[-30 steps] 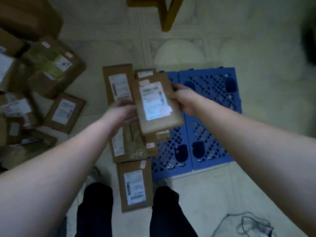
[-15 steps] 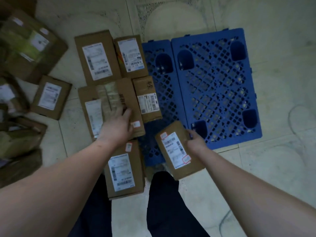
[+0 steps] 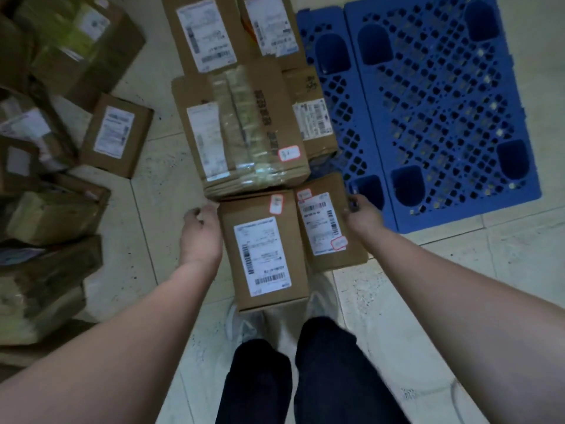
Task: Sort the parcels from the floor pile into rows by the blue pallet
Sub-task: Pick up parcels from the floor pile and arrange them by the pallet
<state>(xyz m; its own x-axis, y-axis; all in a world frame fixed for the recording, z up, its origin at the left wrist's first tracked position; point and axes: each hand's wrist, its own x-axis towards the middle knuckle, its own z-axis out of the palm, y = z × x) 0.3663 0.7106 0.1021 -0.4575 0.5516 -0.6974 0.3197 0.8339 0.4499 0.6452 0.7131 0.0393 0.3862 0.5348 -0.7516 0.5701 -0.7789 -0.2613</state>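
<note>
The blue pallet (image 3: 428,111) lies on the floor at upper right. Left of it brown labelled parcels lie in rows: two at the top (image 3: 201,35), (image 3: 272,26), a big taped one (image 3: 241,130) with a small one (image 3: 312,117) beside it, and a near box (image 3: 264,249). Next to that box lies a small parcel (image 3: 327,228) with red-edged stickers, set down by the pallet's near corner. My right hand (image 3: 362,214) grips its right edge. My left hand (image 3: 200,231) rests against the near box's left side, fingers loosely curled.
The unsorted pile of brown boxes (image 3: 46,179) fills the left edge, with one labelled box (image 3: 117,134) lying apart. My legs and white shoes (image 3: 244,325) stand just below the near box. Pale tiled floor (image 3: 428,301) lies to the right.
My right hand brought the small parcel down from mid-air and set it beside the near box. My left hand left the big taped parcel and dropped to the near box's left side.
</note>
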